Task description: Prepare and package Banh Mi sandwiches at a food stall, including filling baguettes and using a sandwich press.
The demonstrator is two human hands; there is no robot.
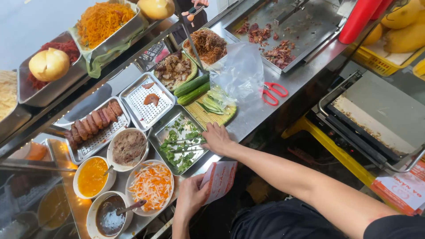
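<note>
The right hand (218, 138) pinches metal tongs (186, 145) over the herb tray (163, 132), fingers closed on their end. The left hand (190, 194) grips a paper bag (220, 179) at the counter's near edge, just beside the carrot bowl (152, 186).

Bright, even daylight; sharp focus; soft shadows; glare on the steel counter (256, 110).
</note>
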